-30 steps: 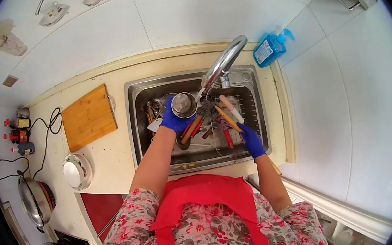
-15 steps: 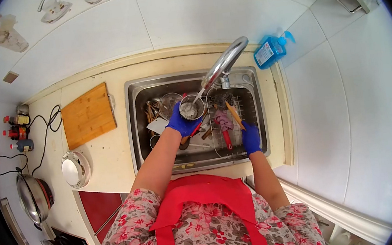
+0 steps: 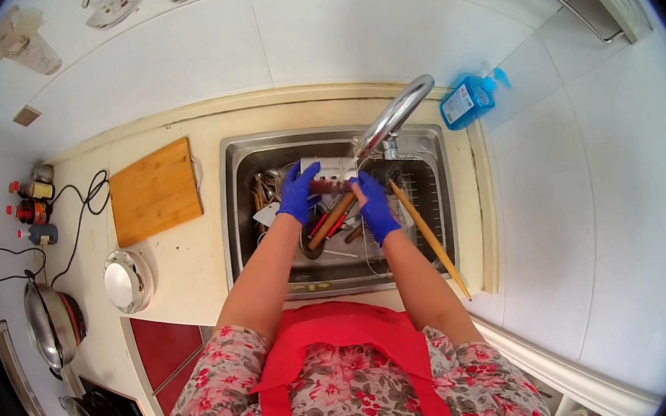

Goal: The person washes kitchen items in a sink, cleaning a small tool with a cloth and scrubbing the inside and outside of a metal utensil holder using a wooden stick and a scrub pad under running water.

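Over sink [image 3: 232, 219], hands [image 3: 296, 196] [image 3: 376, 208] hold cup [image 3: 332, 167] lengthwise approx L-R

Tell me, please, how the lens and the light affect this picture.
Head view: wide-angle distortion bows the lines of the tiled wall, black fills the corners, glare streaks the faucet, and the metal container looks washed out.

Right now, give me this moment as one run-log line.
left hand: on metal container | right hand: on same container | faucet: close by | wooden stick: across sink front rim | cutting board: left of sink
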Available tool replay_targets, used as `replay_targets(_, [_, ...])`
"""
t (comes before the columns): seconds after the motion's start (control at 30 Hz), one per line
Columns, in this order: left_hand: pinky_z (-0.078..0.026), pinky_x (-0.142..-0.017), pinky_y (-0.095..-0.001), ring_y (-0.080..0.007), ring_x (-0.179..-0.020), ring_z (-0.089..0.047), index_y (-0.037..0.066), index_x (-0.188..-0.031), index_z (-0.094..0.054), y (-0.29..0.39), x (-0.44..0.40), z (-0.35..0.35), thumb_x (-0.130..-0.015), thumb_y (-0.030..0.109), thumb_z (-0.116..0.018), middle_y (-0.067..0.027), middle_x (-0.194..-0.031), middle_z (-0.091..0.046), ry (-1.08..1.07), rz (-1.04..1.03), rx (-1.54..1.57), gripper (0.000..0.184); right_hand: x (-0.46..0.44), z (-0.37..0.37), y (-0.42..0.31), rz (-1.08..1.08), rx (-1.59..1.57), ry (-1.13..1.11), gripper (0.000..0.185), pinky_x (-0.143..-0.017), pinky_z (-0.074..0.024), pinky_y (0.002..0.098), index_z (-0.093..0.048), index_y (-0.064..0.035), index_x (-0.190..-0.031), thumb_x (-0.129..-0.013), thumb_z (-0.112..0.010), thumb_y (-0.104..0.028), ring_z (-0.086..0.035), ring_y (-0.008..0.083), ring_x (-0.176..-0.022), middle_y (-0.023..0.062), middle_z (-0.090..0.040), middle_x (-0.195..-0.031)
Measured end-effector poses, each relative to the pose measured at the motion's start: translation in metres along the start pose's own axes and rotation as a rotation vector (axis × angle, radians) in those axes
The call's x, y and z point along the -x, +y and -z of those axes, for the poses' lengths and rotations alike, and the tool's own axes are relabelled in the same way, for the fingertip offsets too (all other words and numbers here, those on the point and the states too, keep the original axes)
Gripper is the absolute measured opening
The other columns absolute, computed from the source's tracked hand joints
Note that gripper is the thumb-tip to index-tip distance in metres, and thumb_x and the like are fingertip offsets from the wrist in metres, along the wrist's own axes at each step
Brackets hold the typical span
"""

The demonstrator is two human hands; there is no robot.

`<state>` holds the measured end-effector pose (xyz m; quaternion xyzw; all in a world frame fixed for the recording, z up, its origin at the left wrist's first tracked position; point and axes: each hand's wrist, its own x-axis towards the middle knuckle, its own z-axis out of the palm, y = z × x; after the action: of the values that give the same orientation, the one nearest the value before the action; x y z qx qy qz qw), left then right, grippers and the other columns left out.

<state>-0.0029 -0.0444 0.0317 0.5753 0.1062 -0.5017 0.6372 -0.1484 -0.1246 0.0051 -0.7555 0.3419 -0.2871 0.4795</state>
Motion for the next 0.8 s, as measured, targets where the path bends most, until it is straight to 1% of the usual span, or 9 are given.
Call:
replay_targets(0.07, [-0.047, -0.072, -0.0277, -0.0141, -0.079, -0.059, 0.007, -0.109, -0.056, -0.006, -0.026, 0.023, -0.083, 0.024, -0.059, -0.0050, -0.093, -0.061, -0.332, -0.327, -0.259, 0.031, -0.006, 0.001, 0.003, -0.015, -0.141, 0.030, 0.025, -0.069, -0.0427, 0.0330, -0.057, 0.0021, -0.091, -0.090, -0.048, -0.021, -0.055, 0.0236, -0.072, 0.0142, -0.058, -0.079])
replay_targets(0.27, [-0.047, -0.074, -0.0268, -0.0158, -0.082, -0.059, 0.004, -0.103, -0.060, 0.017, 0.004, 0.018, -0.082, 0.029, -0.061, -0.0081, -0.096, -0.062, -0.387, -0.025, -0.579, 0.033, -0.020, -0.005, 0.013, -0.247, -0.307, -0.062, 0.031, -0.056, -0.0386, 0.0284, -0.055, -0.0019, -0.072, -0.090, -0.047, -0.026, -0.049, 0.0163, -0.057, 0.0054, -0.054, -0.064])
replay_targets(0.33, [-0.051, -0.075, -0.0311, -0.0184, -0.086, -0.062, 0.007, -0.113, -0.054, 0.016, 0.005, 0.016, -0.081, 0.033, -0.062, -0.0088, -0.100, -0.062, -0.554, 0.316, -0.371, 0.042, -0.024, -0.008, 0.004, -0.273, -0.336, -0.066, 0.032, -0.054, -0.0370, 0.0265, -0.055, -0.0031, -0.071, -0.090, -0.049, -0.028, -0.047, 0.0141, -0.054, 0.0033, -0.052, -0.061])
replay_targets(0.4, [-0.051, -0.076, -0.0328, -0.0197, -0.087, -0.062, 0.007, -0.113, -0.054, 0.012, 0.004, 0.015, -0.081, 0.035, -0.062, -0.0098, -0.101, -0.061, -0.543, 0.399, -0.224, 0.043, -0.030, -0.018, -0.004, -0.464, -0.308, -0.171, 0.023, -0.062, -0.0418, 0.0285, -0.059, 0.0003, -0.086, -0.089, -0.049, -0.020, -0.050, 0.0129, -0.066, 0.0061, -0.057, -0.074])
replay_targets(0.47, [-0.051, -0.078, -0.0363, -0.0222, -0.089, -0.061, 0.006, -0.112, -0.053, 0.005, 0.003, 0.014, -0.081, 0.037, -0.063, -0.0117, -0.103, -0.061, -0.520, 0.565, 0.058, 0.046, -0.031, -0.034, -0.009, -0.453, -0.457, -0.035, 0.019, -0.062, -0.0430, 0.0267, -0.060, -0.0016, -0.089, -0.088, -0.051, -0.019, -0.052, 0.0114, -0.069, 0.0046, -0.057, -0.075])
replay_targets(0.53, [-0.050, -0.079, -0.0389, -0.0235, -0.088, -0.061, 0.007, -0.111, -0.053, -0.004, -0.006, 0.012, -0.082, 0.039, -0.060, -0.0111, -0.101, -0.061, -0.474, 0.527, 0.126, 0.043, -0.030, -0.044, 0.007, -0.397, -0.699, 0.016, 0.018, -0.063, -0.0439, 0.0266, -0.059, -0.0030, -0.091, -0.088, -0.051, -0.019, -0.053, 0.0109, -0.071, 0.0021, -0.057, -0.078])
replay_targets(0.57, [-0.050, -0.079, -0.0397, -0.0238, -0.087, -0.060, 0.009, -0.111, -0.054, -0.005, -0.006, 0.009, -0.083, 0.039, -0.059, -0.0107, -0.101, -0.061, -0.444, 0.508, 0.221, 0.042, -0.032, -0.036, -0.016, -0.506, -0.593, -0.041, 0.018, -0.065, -0.0449, 0.0278, -0.058, -0.0032, -0.094, -0.088, -0.052, -0.018, -0.053, 0.0120, -0.075, 0.0029, -0.057, -0.084])
replay_targets(0.67, [-0.049, -0.081, -0.0413, -0.0250, -0.088, -0.059, 0.012, -0.112, -0.054, -0.010, -0.018, 0.003, -0.084, 0.044, -0.054, -0.0108, -0.103, -0.060, -0.376, 0.481, 0.295, 0.042, -0.028, -0.043, 0.003, -0.461, -0.795, 0.023, 0.023, -0.069, -0.0448, 0.0281, -0.057, -0.0023, -0.101, -0.088, -0.051, -0.020, -0.053, 0.0126, -0.080, 0.0049, -0.058, -0.091])
replay_targets(0.8, [-0.044, -0.087, -0.0452, -0.0279, -0.095, -0.056, 0.013, -0.114, -0.053, -0.025, -0.047, -0.006, -0.085, 0.051, -0.048, -0.0116, -0.108, -0.059, -0.383, 0.453, 0.398, 0.048, -0.029, -0.033, 0.018, -0.451, -0.720, -0.031, 0.027, -0.074, -0.0442, 0.0278, -0.057, -0.0008, -0.104, -0.089, -0.050, -0.022, -0.054, 0.0142, -0.085, 0.0073, -0.058, -0.096])
